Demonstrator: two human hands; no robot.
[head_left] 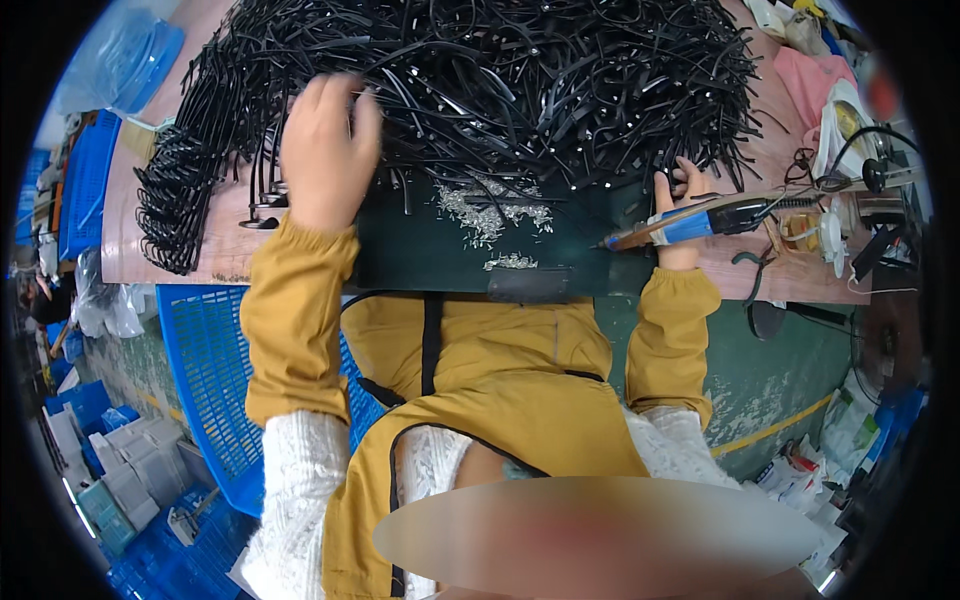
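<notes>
A large heap of thin black straps (480, 90) with small shiny ends covers the far side of the table. My left hand (328, 150) is raised at the heap's left front edge, back of the hand up, thumb apart from the fingers. Its fingertips are slightly blurred, and I see nothing in it. At the heap's right front edge, my right hand (688, 190) has its fingers curled around what looks like a black strap, partly hidden. A blue and black rod-shaped tool (690, 225) crosses in front of that hand. Small silver metal pieces (490, 212) lie on the dark green mat (400, 245).
Black straps (175, 205) lie in a row at the table's left. Pliers (757, 272) rest near the right front edge. A blue basket (215, 370) stands beside my lap below the table. A pink cloth (812, 85) lies at the far right.
</notes>
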